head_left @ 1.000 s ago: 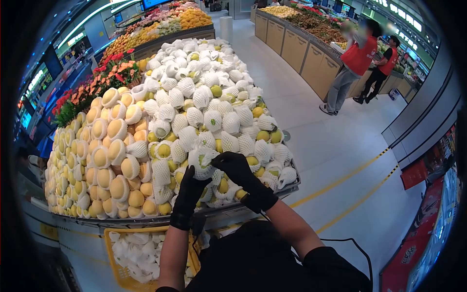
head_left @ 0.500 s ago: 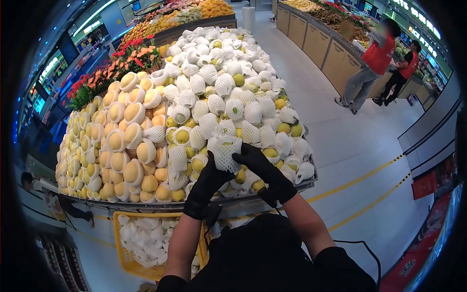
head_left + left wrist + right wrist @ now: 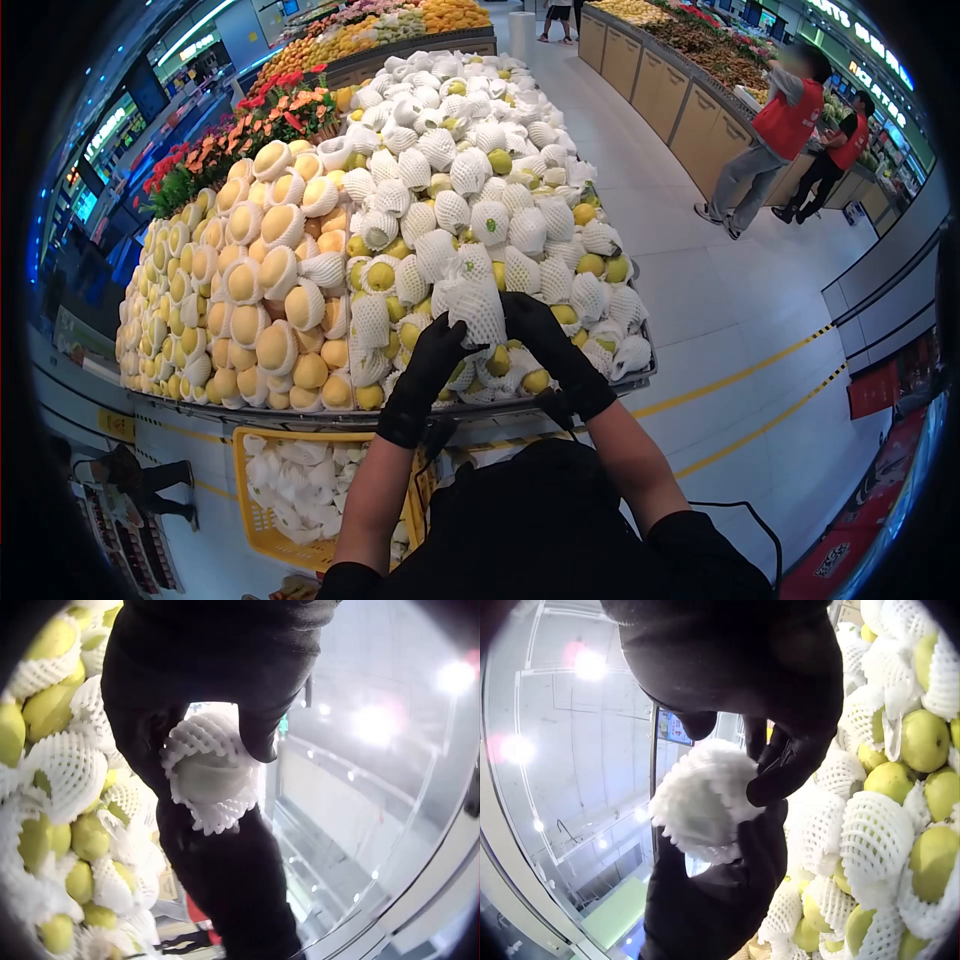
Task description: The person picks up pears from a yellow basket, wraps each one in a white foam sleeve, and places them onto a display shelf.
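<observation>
A fruit in a white foam net (image 3: 474, 311) is between the two black-gloved hands, over the near part of the sloping fruit display. The left hand (image 3: 432, 362) grips it from the left and below, thumb up against the net. From the right, the right hand (image 3: 545, 338) holds it with bent fingers. The left wrist view shows the netted fruit (image 3: 214, 772) with pale skin at the net's opening. In the right wrist view the same netted fruit (image 3: 709, 802) is slightly blurred, fingers around it.
Netted green-yellow pears (image 3: 440, 190) cover the display, with peach-coloured fruit (image 3: 277, 345) to the left and flowers (image 3: 290, 115) behind. A yellow basket (image 3: 262, 530) of white nets stands below at left. People in red vests (image 3: 788, 122) stand at the right counter; another person walks at lower left.
The netted fruit has turned between the hands, and the right fingers have moved from its top opening to its right side. The head view has shifted, and a walker has come further in at left.
</observation>
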A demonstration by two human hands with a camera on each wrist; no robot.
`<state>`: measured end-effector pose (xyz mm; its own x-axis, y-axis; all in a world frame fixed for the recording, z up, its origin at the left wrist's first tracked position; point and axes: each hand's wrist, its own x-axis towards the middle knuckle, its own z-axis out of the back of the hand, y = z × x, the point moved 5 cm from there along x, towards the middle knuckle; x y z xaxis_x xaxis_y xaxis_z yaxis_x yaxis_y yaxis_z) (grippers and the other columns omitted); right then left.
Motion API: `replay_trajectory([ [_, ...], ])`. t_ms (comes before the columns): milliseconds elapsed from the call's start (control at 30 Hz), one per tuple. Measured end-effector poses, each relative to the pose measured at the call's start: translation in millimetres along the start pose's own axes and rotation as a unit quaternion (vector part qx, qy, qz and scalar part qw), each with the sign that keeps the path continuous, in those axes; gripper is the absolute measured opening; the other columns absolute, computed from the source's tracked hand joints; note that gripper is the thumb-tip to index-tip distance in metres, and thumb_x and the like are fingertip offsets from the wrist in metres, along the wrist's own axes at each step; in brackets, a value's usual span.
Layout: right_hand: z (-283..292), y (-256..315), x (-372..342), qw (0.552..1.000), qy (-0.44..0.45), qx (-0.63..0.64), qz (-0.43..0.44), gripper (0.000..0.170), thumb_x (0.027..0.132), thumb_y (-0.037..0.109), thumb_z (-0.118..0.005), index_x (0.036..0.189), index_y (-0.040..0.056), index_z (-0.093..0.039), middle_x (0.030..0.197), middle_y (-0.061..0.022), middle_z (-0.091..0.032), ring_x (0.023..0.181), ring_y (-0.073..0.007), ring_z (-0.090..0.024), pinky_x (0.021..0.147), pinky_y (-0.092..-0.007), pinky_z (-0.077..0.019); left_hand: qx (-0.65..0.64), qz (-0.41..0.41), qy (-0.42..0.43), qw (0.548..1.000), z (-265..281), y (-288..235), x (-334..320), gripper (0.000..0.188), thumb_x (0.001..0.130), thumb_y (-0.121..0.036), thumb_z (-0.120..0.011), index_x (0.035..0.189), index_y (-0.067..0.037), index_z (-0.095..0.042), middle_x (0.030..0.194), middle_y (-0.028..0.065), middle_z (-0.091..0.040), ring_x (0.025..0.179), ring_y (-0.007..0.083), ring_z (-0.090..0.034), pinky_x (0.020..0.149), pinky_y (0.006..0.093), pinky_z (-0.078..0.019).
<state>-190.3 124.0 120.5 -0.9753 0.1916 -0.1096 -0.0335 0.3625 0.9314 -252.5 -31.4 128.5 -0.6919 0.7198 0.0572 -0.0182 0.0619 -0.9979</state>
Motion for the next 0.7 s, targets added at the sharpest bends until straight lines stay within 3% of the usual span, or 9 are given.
replay_trajectory([
  [67,-3.6,1.5,0.1,0.998,0.024,-0.049,-0.020,0.043,0.092,0.028,-0.057,0.122,-0.0027,-0.052,0.105,-0.0079,-0.062,0.090,-0.0140,-0.060,0.079,-0.0276,-0.0495,0.139,-0.054,0.039,0.988,-1.2,-8.8,-4.2,0.045,0.090,-0.018,-0.059,0.128,0.003,-0.043,0.115,0.0112,-0.058,0.100,0.0246,-0.060,0.089,0.0371,-0.0498],
  [133,-11.5,4.9,-3.7,0.996,0.049,-0.065,-0.041,0.045,0.093,0.026,-0.057,0.126,-0.0026,-0.049,0.106,-0.0088,-0.061,0.092,-0.0144,-0.060,0.079,-0.0282,-0.0499,0.326,-0.086,0.085,0.938,-3.8,-18.0,-10.8,0.047,0.091,-0.019,-0.058,0.129,0.003,-0.041,0.116,0.0119,-0.058,0.102,0.0270,-0.060,0.091,0.0392,-0.0492],
  [233,-7.0,3.7,0.8,1.000,0.022,-0.009,-0.003,0.055,0.087,0.032,-0.065,0.127,-0.0012,-0.047,0.110,-0.0122,-0.059,0.089,-0.0158,-0.060,0.074,-0.0281,-0.0514,0.037,-0.018,0.039,0.998,7.0,6.6,-3.0,0.046,0.092,-0.021,-0.057,0.129,0.003,-0.042,0.112,0.0117,-0.060,0.101,0.0261,-0.061,0.089,0.0377,-0.0501],
  [333,-6.2,12.2,-3.5,0.998,-0.026,-0.060,-0.005,0.055,0.085,0.029,-0.068,0.125,-0.0014,-0.047,0.108,-0.0130,-0.058,0.089,-0.0171,-0.060,0.073,-0.0286,-0.0518,-0.129,0.078,-0.044,0.988,21.4,17.4,-0.6,0.046,0.093,-0.022,-0.056,0.129,0.003,-0.042,0.111,0.0126,-0.060,0.100,0.0248,-0.061,0.088,0.0365,-0.0511],
  [433,-15.1,22.7,-10.7,0.989,-0.089,-0.111,0.039,0.045,0.085,0.024,-0.067,0.119,-0.0001,-0.050,0.104,-0.0103,-0.058,0.088,-0.0162,-0.060,0.072,-0.0278,-0.0520,-0.281,0.074,-0.056,0.955,15.1,10.2,2.0,0.048,0.090,-0.018,-0.060,0.129,0.004,-0.041,0.106,0.0120,-0.062,0.098,0.0229,-0.062,0.086,0.0329,-0.0512],
  [533,-16.5,14.8,-6.4,0.996,-0.031,-0.053,0.066,0.039,0.086,0.019,-0.066,0.118,0.0020,-0.052,0.099,-0.0079,-0.059,0.082,-0.0145,-0.061,0.069,-0.0266,-0.0522,-0.174,0.138,-0.112,0.969,32.1,44.9,8.2,0.052,0.087,-0.016,-0.065,0.128,0.004,-0.042,0.109,0.0133,-0.062,0.100,0.0226,-0.061,0.085,0.0322,-0.0505],
  [600,-18.8,24.2,-11.2,0.999,0.002,0.000,0.036,0.036,0.086,0.017,-0.065,0.117,0.0033,-0.054,0.095,-0.0064,-0.059,0.077,-0.0137,-0.061,0.067,-0.0261,-0.0521,0.115,0.002,-0.051,0.992,17.8,-13.5,-3.1,0.058,0.083,-0.016,-0.069,0.129,0.004,-0.040,0.110,0.0139,-0.062,0.101,0.0224,-0.061,0.086,0.0318,-0.0497],
  [633,-20.4,26.4,-13.5,0.999,0.018,0.027,0.022,0.035,0.086,0.015,-0.065,0.117,0.0039,-0.055,0.093,-0.0056,-0.059,0.074,-0.0133,-0.061,0.065,-0.0259,-0.0521,0.258,-0.067,-0.017,0.964,7.6,-34.7,-8.6,0.061,0.081,-0.016,-0.071,0.130,0.003,-0.039,0.111,0.0143,-0.062,0.102,0.0222,-0.061,0.086,0.0316,-0.0493],
  [700,-22.4,26.1,-12.8,0.999,0.019,0.008,0.047,0.032,0.083,0.011,-0.067,0.112,0.0021,-0.056,0.085,-0.0050,-0.059,0.066,-0.0125,-0.060,0.060,-0.0255,-0.0505,0.231,-0.069,-0.013,0.970,5.5,-26.7,-11.3,0.067,0.079,-0.016,-0.073,0.131,0.003,-0.036,0.114,0.0148,-0.061,0.104,0.0223,-0.060,0.087,0.0318,-0.0486],
])
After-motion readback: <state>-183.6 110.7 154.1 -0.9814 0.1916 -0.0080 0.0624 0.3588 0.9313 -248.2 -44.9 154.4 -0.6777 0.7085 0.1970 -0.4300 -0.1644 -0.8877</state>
